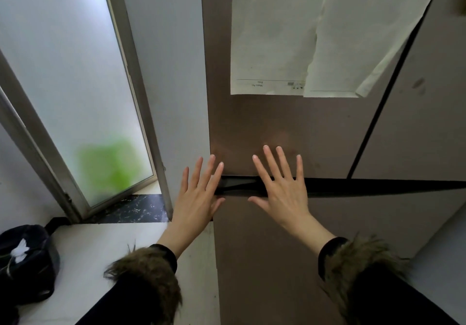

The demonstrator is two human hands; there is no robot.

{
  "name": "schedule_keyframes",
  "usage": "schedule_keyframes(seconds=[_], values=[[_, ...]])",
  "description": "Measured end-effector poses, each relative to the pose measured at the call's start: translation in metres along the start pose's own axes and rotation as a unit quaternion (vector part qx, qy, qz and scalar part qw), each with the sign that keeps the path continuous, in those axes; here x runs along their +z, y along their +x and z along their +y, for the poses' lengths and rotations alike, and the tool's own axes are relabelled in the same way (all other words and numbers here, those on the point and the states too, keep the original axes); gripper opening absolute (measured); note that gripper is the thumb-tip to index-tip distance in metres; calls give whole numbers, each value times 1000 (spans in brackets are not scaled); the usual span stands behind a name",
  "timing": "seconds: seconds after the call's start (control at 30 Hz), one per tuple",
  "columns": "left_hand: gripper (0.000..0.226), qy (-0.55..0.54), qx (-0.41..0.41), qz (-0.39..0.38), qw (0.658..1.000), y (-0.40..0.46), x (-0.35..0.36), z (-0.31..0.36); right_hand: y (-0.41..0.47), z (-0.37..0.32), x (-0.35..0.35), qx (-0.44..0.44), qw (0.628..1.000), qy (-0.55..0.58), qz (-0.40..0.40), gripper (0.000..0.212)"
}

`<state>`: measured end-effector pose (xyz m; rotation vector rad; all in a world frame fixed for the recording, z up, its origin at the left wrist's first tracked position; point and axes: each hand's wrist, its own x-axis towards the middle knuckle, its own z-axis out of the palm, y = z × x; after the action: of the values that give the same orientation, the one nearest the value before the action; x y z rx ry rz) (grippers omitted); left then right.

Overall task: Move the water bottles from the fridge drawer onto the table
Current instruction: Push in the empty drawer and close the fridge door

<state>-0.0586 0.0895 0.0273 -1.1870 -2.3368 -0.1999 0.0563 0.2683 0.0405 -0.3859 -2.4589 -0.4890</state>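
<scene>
Head view, looking down the front of a brown fridge (277, 127): both hands are spread flat with straight, splayed fingers, and neither has hold of anything. The left hand (199, 193) is at the fridge's left edge, its fingertips reaching up past the dark horizontal gap (353, 186) that divides the upper door from the drawer front (264, 249) below. The right hand (283, 188) lies across that same gap, a little further right, with its fingers over the lower edge of the upper door and its palm over the top edge of the drawer front. Whether either palm actually presses on the panel or only hovers close to it cannot be told from this angle. Both wrists come out of black sleeves with brown fur cuffs (148, 271).

The drawer front sits flush and closed, so the water bottles are out of sight.

Two sheets of paper (290, 34) hang on the upper door, the right one overlapping the left and curling at its lower right corner. A dark vertical seam (373, 125) separates this door from a second door to the right. Left of the fridge stands a frosted glass door (75, 85) in a pale metal frame, with a blurred green shape behind its lower part. A dark marble threshold (131, 210) lies at its foot, and a black bin (25, 261) with a bit of white rubbish sits on the white floor at the lower left.
</scene>
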Motion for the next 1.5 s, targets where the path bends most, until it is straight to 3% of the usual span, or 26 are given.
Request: schedule_keyframes(seconds=[0.47,0.67,0.8,1.0,1.13,1.23,1.4,1.5], values=[[100,12,-38,-23,999,9,9,4,1,2,24,4,999,-51,9,106],[71,-9,-38,-43,998,6,-22,16,-2,3,-8,-7,1000,-19,-4,88],[51,-63,-25,7,998,14,-54,22,2,10,-36,-5,999,16,30,68],[40,-58,49,123,990,55,-112,30,40,47,-100,-25,986,66,149,50],[48,-19,63,180,981,97,-150,31,78,80,-143,9,979,55,194,51],[57,24,79,196,977,125,-166,30,98,102,-160,48,983,48,168,64],[74,65,68,141,986,161,-177,32,117,124,-162,83,994,19,68,77],[83,75,47,115,989,174,-171,32,123,129,-151,88,994,12,65,82]])
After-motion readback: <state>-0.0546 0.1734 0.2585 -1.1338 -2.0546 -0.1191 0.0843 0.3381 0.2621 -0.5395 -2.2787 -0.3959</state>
